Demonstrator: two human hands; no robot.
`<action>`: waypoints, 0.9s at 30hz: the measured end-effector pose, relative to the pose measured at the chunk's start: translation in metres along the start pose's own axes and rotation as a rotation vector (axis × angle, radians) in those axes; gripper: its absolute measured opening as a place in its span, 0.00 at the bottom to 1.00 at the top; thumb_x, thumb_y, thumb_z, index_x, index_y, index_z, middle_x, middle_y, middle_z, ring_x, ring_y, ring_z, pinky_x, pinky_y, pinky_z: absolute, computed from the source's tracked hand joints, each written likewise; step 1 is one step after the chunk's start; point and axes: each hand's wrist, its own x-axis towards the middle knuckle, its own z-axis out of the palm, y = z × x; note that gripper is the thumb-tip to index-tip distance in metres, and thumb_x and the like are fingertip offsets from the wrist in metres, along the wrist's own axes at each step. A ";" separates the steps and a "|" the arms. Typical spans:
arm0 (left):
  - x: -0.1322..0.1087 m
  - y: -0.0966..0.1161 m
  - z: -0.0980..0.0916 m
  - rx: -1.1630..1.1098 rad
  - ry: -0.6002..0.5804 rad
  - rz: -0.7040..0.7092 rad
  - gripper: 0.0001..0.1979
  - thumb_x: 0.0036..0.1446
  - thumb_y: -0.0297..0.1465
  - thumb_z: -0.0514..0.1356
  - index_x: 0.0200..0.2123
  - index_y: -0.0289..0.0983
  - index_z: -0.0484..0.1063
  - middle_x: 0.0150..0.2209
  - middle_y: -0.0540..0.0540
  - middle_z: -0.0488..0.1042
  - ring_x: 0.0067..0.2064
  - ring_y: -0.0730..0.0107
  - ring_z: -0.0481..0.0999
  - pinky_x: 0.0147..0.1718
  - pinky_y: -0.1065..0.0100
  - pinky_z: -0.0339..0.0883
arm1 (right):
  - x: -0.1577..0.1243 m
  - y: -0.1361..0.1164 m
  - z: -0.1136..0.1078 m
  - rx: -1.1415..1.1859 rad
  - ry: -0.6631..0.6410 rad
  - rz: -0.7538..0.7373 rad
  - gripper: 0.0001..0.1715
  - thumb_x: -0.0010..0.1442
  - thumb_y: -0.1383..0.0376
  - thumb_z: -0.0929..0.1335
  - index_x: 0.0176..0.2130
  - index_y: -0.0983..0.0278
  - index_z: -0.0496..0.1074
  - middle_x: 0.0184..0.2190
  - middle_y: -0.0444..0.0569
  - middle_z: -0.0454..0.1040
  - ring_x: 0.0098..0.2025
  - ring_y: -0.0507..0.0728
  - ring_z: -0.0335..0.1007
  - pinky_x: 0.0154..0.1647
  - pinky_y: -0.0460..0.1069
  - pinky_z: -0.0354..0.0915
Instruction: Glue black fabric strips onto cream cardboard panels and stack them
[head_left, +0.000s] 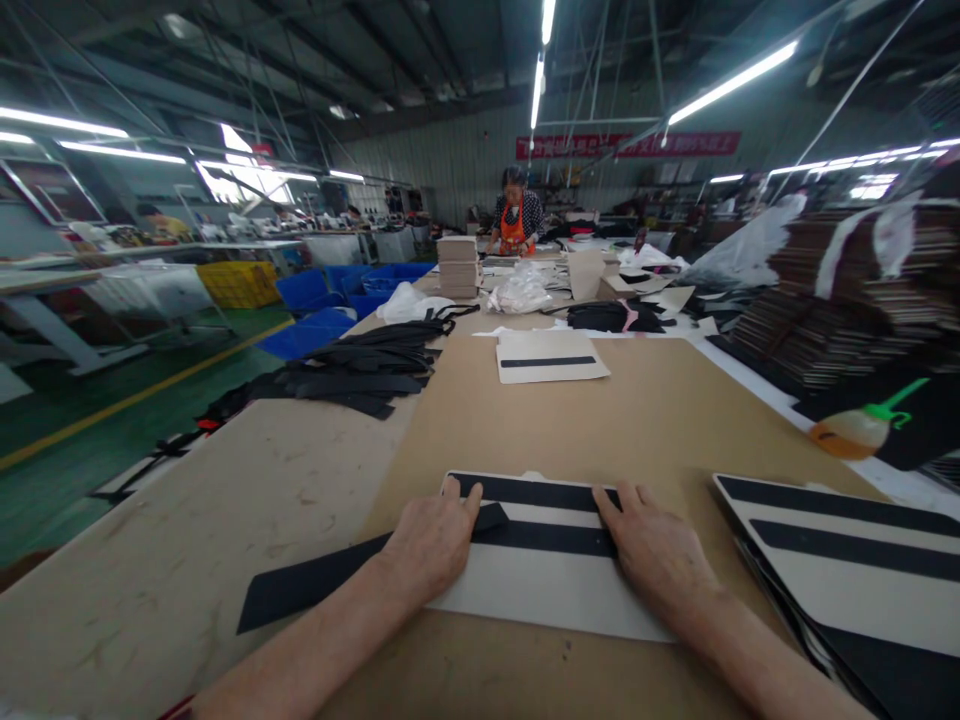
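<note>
A pale board (555,592) lies in front of me with two black strips across it, one along its far edge (540,490) and one lower down (555,538). My left hand (435,535) is at the board's left side, its fingertips on the upper strip. A loose black strip (315,582) passes under that hand, held in its curled fingers, and its short end pokes out over the board. My right hand (660,550) presses on the board's right side, thumb and fingers apart on the strips' ends. Its palm hides the board's right edge.
At right lies a stack of striped boards (862,560). Farther off is another board with one black strip (551,358). Black strips (360,365) are heaped at left. A bottle with a green spout (855,432) stands near bundled sheets (817,320). A person in an orange apron (514,232) works beyond.
</note>
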 end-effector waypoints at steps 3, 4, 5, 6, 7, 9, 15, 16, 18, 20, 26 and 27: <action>-0.005 -0.004 0.003 -0.012 0.005 0.002 0.33 0.55 0.19 0.47 0.66 0.32 0.55 0.63 0.24 0.59 0.45 0.46 0.79 0.40 0.52 0.75 | -0.012 0.019 0.008 0.014 0.038 0.000 0.30 0.62 0.78 0.57 0.60 0.64 0.67 0.52 0.61 0.70 0.50 0.65 0.68 0.43 0.54 0.69; -0.008 -0.005 0.004 -0.017 0.008 0.004 0.33 0.55 0.19 0.47 0.66 0.32 0.55 0.65 0.24 0.57 0.47 0.46 0.78 0.41 0.51 0.75 | -0.015 0.025 0.009 0.019 0.047 -0.010 0.29 0.62 0.78 0.57 0.58 0.66 0.68 0.52 0.61 0.71 0.51 0.65 0.68 0.45 0.55 0.68; -0.010 -0.007 0.003 -0.023 0.012 0.006 0.33 0.54 0.18 0.47 0.65 0.32 0.56 0.65 0.25 0.56 0.48 0.46 0.78 0.42 0.51 0.75 | -0.018 0.030 0.010 0.021 0.051 -0.012 0.28 0.61 0.79 0.56 0.55 0.68 0.71 0.51 0.62 0.72 0.51 0.66 0.68 0.47 0.56 0.68; -0.013 -0.008 0.002 -0.028 0.018 0.006 0.33 0.54 0.18 0.47 0.65 0.31 0.57 0.65 0.25 0.57 0.48 0.46 0.78 0.43 0.52 0.75 | -0.021 0.035 0.010 0.023 0.053 -0.003 0.27 0.61 0.79 0.56 0.52 0.70 0.73 0.50 0.63 0.72 0.51 0.66 0.68 0.48 0.57 0.67; -0.015 -0.009 0.000 -0.032 0.025 0.001 0.33 0.53 0.17 0.47 0.64 0.30 0.58 0.65 0.26 0.57 0.48 0.47 0.78 0.43 0.52 0.75 | -0.023 0.039 0.010 0.028 0.057 0.013 0.26 0.60 0.80 0.56 0.50 0.71 0.74 0.49 0.64 0.73 0.50 0.67 0.69 0.50 0.57 0.66; -0.019 -0.009 -0.004 -0.038 0.047 -0.016 0.32 0.53 0.17 0.46 0.63 0.29 0.59 0.65 0.26 0.56 0.47 0.49 0.79 0.43 0.52 0.75 | -0.026 0.044 0.006 0.063 0.080 0.043 0.27 0.59 0.81 0.56 0.49 0.73 0.74 0.51 0.66 0.73 0.52 0.66 0.69 0.54 0.58 0.64; -0.015 0.008 -0.003 -0.143 0.148 0.122 0.32 0.54 0.22 0.50 0.64 0.33 0.58 0.67 0.36 0.55 0.51 0.53 0.77 0.46 0.55 0.75 | -0.003 0.025 -0.014 0.306 0.090 -0.159 0.38 0.54 0.83 0.57 0.59 0.66 0.68 0.57 0.56 0.70 0.57 0.59 0.66 0.58 0.51 0.59; -0.012 0.010 0.000 -0.149 0.142 0.130 0.32 0.54 0.22 0.51 0.64 0.33 0.58 0.67 0.36 0.57 0.51 0.54 0.77 0.46 0.56 0.75 | 0.005 0.019 -0.016 0.331 0.077 -0.212 0.40 0.52 0.84 0.57 0.60 0.65 0.68 0.57 0.54 0.70 0.57 0.58 0.65 0.59 0.50 0.58; -0.007 0.013 0.006 -0.151 0.133 0.130 0.31 0.54 0.22 0.51 0.63 0.33 0.59 0.66 0.36 0.58 0.52 0.54 0.76 0.46 0.56 0.75 | 0.021 0.008 -0.019 0.359 0.049 -0.302 0.41 0.52 0.83 0.57 0.61 0.63 0.68 0.54 0.54 0.72 0.56 0.57 0.65 0.58 0.50 0.58; -0.004 0.012 0.012 -0.162 0.139 0.127 0.31 0.54 0.23 0.51 0.63 0.32 0.59 0.67 0.37 0.57 0.52 0.52 0.76 0.47 0.54 0.75 | 0.036 0.000 -0.019 0.366 0.021 -0.368 0.40 0.53 0.82 0.58 0.59 0.60 0.69 0.49 0.53 0.73 0.52 0.57 0.66 0.55 0.50 0.59; -0.004 0.006 0.022 -0.239 0.156 0.142 0.33 0.53 0.26 0.52 0.64 0.34 0.58 0.68 0.39 0.56 0.56 0.54 0.73 0.50 0.55 0.73 | 0.060 -0.011 -0.018 0.344 -0.010 -0.466 0.36 0.54 0.80 0.59 0.56 0.55 0.73 0.43 0.52 0.70 0.44 0.57 0.63 0.45 0.49 0.58; -0.004 0.006 0.023 -0.258 0.157 0.148 0.33 0.53 0.26 0.52 0.64 0.33 0.58 0.67 0.39 0.56 0.57 0.54 0.72 0.49 0.55 0.73 | 0.063 -0.013 -0.018 0.340 -0.015 -0.481 0.36 0.55 0.79 0.60 0.56 0.54 0.72 0.44 0.52 0.69 0.45 0.57 0.62 0.44 0.49 0.58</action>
